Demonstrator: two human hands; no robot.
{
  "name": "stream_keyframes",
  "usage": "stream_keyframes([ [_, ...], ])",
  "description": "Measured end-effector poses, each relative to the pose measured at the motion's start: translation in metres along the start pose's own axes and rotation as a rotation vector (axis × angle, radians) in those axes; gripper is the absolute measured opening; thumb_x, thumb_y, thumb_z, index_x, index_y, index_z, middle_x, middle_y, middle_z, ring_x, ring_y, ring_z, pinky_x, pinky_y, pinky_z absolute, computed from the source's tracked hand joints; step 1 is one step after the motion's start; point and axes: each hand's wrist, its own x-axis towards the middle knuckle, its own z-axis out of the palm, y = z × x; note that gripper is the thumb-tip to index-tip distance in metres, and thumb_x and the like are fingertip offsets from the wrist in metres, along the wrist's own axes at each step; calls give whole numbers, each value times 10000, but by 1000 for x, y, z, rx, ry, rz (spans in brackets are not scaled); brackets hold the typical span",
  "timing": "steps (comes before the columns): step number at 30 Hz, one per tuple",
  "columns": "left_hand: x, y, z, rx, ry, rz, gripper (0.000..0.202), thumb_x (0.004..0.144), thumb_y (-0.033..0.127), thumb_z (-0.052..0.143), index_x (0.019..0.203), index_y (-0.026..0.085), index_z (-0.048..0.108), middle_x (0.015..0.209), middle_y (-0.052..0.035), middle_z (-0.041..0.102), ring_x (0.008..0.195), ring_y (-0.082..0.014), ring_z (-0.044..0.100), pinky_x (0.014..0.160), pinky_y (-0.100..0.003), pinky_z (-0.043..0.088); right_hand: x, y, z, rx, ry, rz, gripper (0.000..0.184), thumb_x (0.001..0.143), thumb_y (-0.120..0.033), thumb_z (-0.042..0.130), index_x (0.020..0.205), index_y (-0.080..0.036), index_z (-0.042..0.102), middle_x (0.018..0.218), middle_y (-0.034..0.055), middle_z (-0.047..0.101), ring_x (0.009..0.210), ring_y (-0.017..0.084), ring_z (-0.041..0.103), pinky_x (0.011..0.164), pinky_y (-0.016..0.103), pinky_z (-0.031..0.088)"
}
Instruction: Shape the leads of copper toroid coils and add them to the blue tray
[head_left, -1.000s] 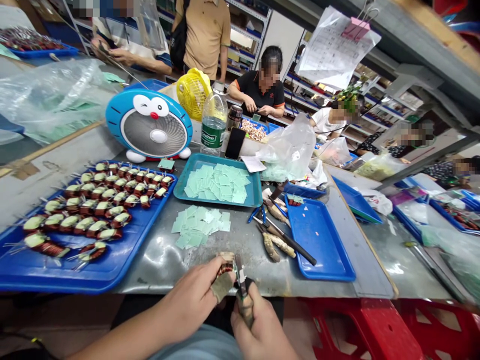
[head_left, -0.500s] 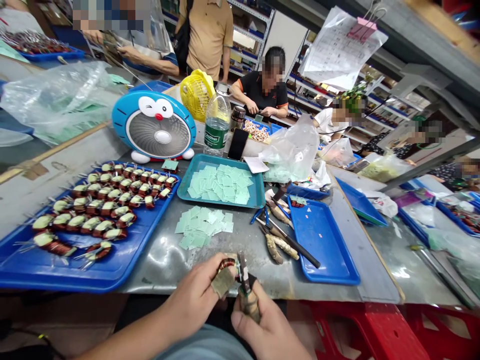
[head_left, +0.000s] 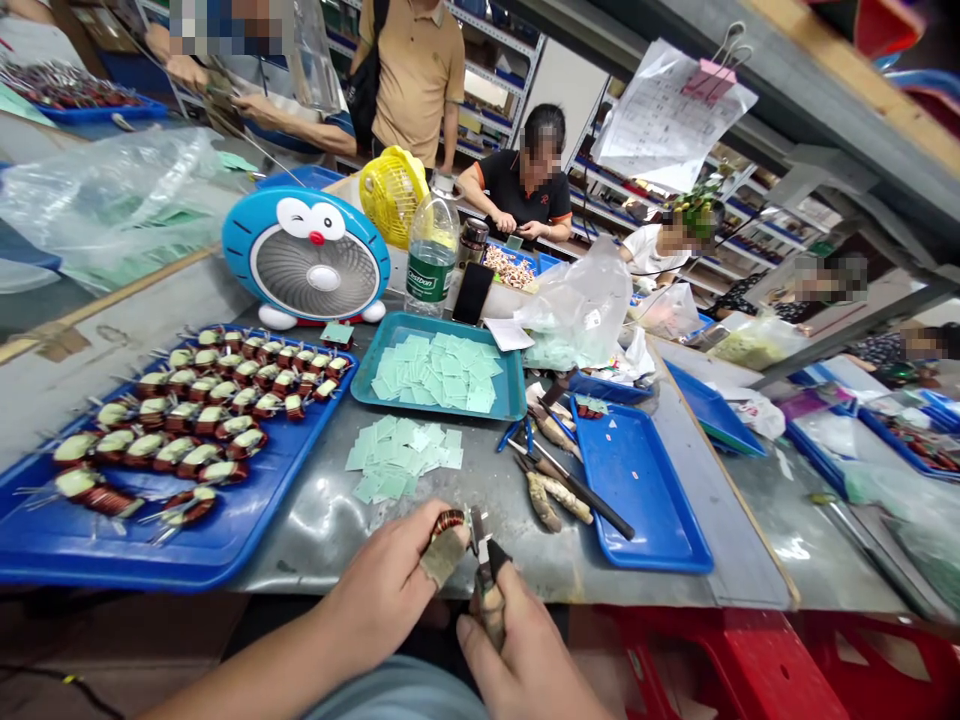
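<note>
My left hand [head_left: 390,580] is closed around a small copper-wound coil [head_left: 450,519] near the bench's front edge. Greyish tape wraps one of its fingers, just below the coil. In my right hand [head_left: 521,640] is a pair of pliers [head_left: 482,560] with wrapped handles, its jaws pointing up beside the coil. Whether the jaws touch a lead of the coil I cannot tell. Ahead of my hands lies a loose pile of pale green square sheets [head_left: 403,452]. More of these sheets fill a teal tray [head_left: 361,385] behind it.
Rows of wound coils stand in a large blue tray [head_left: 289,500] on the left. Tools with wrapped handles [head_left: 551,490] lie beside a smaller blue tray [head_left: 652,490]. Behind are a blue cartoon-faced fan [head_left: 322,275], a water bottle [head_left: 431,260] and a phone [head_left: 474,292]. Several people work beyond.
The view has shifted slightly. The pliers now lean a little more to the left beside the coil. Both hands keep hold of what they had.
</note>
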Motion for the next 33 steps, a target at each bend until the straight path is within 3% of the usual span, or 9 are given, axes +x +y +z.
stream_keyframes([
  [9, -3, -3, 1, -29, 41, 13, 310, 1066, 448, 408, 912, 221, 553, 794, -15, 652, 735, -205, 603, 667, -290, 392, 5, 23, 24, -196, 283, -159, 164, 950, -224, 461, 1061, -142, 550, 928, 41, 601, 804, 92, 549, 756, 177, 382],
  [14, -3, -6, 12, -87, 209, -5, 226, 1020, 414, 529, 908, 224, 577, 792, -28, 666, 738, -219, 600, 680, -294, 405, 13, 17, 31, -349, 596, -173, 258, 988, -258, 408, 1147, -155, 584, 946, 86, 596, 866, 156, 552, 794, 229, 414],
  [17, 3, -6, 11, -374, 224, -108, 244, 978, 450, 621, 936, 209, 612, 772, -19, 670, 682, -187, 589, 662, -276, 427, 14, 21, 20, -156, 503, -96, 350, 1026, -400, 448, 1232, -146, 568, 1036, 98, 616, 923, 136, 591, 841, 208, 471],
  [20, 11, -6, 4, -1020, 167, -371, 306, 966, 473, 655, 933, 169, 629, 736, -21, 661, 591, -134, 575, 539, -221, 386, 10, 40, 11, 60, 341, 24, 469, 1002, -566, 491, 1139, -127, 582, 1017, 80, 640, 897, 101, 619, 811, 154, 483],
  [23, 17, -4, -5, -1460, 124, -455, 293, 1010, 413, 606, 938, 132, 652, 654, -17, 630, 479, -90, 516, 488, -199, 349, 6, 60, 22, 190, 346, 97, 589, 943, -677, 530, 1095, -110, 588, 1023, 89, 656, 911, 109, 629, 803, 143, 478],
  [28, 21, 3, -9, -1560, 122, -362, 316, 1072, 354, 468, 949, 145, 670, 556, 15, 552, 413, -77, 426, 476, -208, 333, 2, 62, 54, 334, 411, 151, 707, 886, -778, 523, 1106, -107, 569, 934, 79, 654, 872, 122, 621, 822, 162, 480],
  [33, 20, 6, -8, -1594, 96, -310, 355, 1063, 369, 493, 918, 119, 699, 535, 9, 535, 419, -73, 420, 472, -210, 326, 0, 49, 51, 390, 381, 135, 749, 899, -765, 515, 1254, -106, 544, 953, 73, 646, 894, 117, 626, 775, 142, 479],
])
